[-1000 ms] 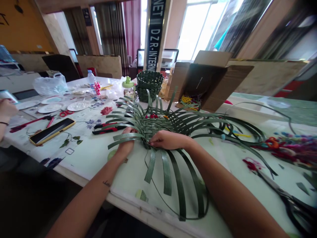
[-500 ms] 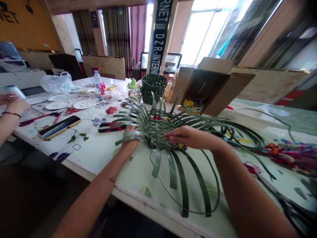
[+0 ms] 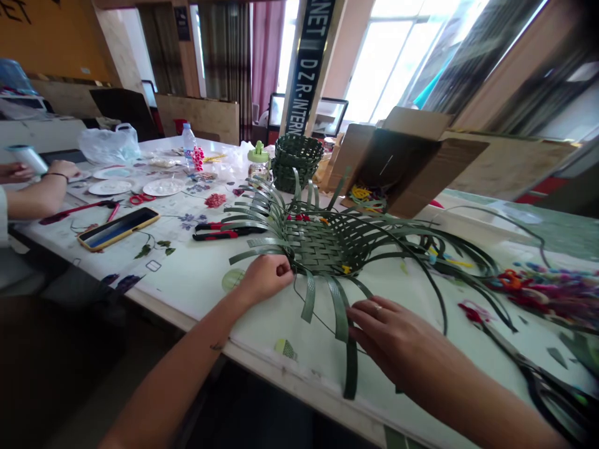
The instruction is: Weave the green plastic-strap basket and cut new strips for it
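Note:
A half-woven mat of dark green flat strips (image 3: 327, 246) lies on the white table (image 3: 196, 280), with loose strip ends fanning out on every side. My left hand (image 3: 264, 279) is closed in a pinch at the mat's near left corner, where a thin green strand leaves the weave. My right hand (image 3: 390, 337) hovers low over the loose strips (image 3: 339, 312) hanging toward the table's front edge, its fingers curled around them. A ring shows on one finger.
A finished green woven basket (image 3: 297, 159) and an open cardboard box (image 3: 397, 159) stand behind the mat. Red-handled pliers (image 3: 219, 231), a phone (image 3: 119, 227), scissors, plates and a bottle lie left. Another person's hands (image 3: 35, 174) hold a white roll at far left. Colourful pipe cleaners (image 3: 547, 287) lie right.
My right hand left the woven middle and came down toward me onto the loose front strips. My left hand shifted from the left strips to pinch the mat's near corner.

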Demonstrator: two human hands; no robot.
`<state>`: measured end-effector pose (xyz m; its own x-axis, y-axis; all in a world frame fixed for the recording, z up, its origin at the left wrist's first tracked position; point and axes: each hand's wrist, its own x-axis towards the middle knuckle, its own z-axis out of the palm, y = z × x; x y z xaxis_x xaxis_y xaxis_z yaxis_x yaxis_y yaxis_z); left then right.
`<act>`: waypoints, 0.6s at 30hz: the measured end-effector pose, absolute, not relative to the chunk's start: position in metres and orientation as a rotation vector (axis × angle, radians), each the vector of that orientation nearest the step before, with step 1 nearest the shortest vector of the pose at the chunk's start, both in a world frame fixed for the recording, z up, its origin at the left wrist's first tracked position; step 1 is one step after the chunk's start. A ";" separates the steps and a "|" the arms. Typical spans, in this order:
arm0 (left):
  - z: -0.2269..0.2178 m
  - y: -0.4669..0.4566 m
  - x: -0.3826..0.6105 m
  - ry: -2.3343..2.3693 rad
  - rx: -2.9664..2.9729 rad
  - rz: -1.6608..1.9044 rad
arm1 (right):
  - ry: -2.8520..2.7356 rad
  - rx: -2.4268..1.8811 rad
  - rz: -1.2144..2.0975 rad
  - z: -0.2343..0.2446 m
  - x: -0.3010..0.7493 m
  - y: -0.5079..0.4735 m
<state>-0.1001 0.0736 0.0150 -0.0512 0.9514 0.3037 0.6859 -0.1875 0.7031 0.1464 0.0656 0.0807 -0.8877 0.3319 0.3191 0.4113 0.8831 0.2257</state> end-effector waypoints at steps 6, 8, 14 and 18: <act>0.018 0.066 -0.095 1.773 2.069 1.389 | -2.797 -0.466 -0.491 0.057 0.127 0.052; 0.017 0.064 -0.094 1.719 2.141 1.461 | -2.756 -0.442 -0.528 0.048 0.121 0.054; 0.013 0.063 -0.086 1.584 2.354 1.398 | -2.692 -0.526 -0.779 0.029 0.101 0.059; 0.012 0.066 -0.081 1.495 2.409 1.378 | -2.694 -0.638 -0.880 0.030 0.090 0.057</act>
<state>-0.0805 0.0662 0.0124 0.1679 0.7204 0.6729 0.7294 -0.5500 0.4068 0.0897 0.0572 0.0296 -0.8770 0.3305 0.3486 0.4726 0.7241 0.5023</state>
